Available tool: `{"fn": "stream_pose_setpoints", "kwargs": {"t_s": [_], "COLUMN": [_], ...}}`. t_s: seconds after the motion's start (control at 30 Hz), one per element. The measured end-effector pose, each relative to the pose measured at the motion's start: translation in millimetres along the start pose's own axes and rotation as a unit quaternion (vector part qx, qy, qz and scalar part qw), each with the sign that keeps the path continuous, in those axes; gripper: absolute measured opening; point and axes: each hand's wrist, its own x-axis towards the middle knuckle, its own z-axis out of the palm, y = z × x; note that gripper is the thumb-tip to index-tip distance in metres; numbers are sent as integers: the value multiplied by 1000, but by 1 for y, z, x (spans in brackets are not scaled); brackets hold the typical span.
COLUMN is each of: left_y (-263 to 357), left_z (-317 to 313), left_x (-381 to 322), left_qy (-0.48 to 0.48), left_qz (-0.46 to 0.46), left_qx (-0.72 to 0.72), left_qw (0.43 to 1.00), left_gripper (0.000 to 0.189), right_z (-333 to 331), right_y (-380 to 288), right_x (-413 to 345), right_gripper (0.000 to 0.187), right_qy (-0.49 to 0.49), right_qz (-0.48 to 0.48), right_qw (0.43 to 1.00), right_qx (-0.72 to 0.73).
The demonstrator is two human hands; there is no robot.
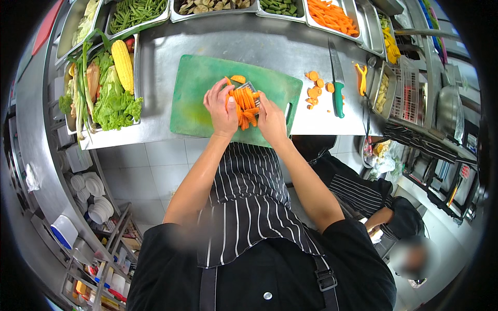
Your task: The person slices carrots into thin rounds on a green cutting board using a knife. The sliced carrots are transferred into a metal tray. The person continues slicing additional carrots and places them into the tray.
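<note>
A green cutting board lies at the counter's front edge. Over it, my left hand curls its fingers around a bunch of cut carrot sticks. My right hand is on the bunch's other side, its fingertips closed at the edge of a flat metal tool. Carrot sticks cover most of that tool, so its kind is unclear. More sticks lie loose below the bunch, between my hands. One carrot piece rests on the board just beyond my fingers.
Right of the board lie carrot ends, a green-handled knife and a yellow peeler. A vegetable tray stands left. Metal pans, including one of carrot sticks, line the back. A co-worker is at lower right.
</note>
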Motion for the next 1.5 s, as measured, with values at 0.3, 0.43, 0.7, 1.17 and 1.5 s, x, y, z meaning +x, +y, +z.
{"fn": "stream_pose_setpoints", "kwargs": {"t_s": [0.3,0.43,0.7,1.17,1.5], "left_y": [14,17,18,60,144], "left_z": [13,14,16,36,144], "left_x": [3,5,20,62,196], "left_qy": [9,48,108,106,110], "left_qz": [-18,-22,-64,-74,57], "left_qx": [45,11,-79,-147,-207], "left_qw": [999,999,989,981,970], "left_gripper": [41,37,38,38,43], "right_z": [30,16,-6,-62,-195], "right_y": [-2,-11,-18,-23,6], "right_x": [0,12,40,63,159], "right_gripper": [48,43,35,38,30], "right_qy": [41,-14,-89,-22,31], "right_qz": [-37,2,24,-8,-10], "right_qw": [994,995,987,979,971], "right_qx": [91,97,133,201,235]}}
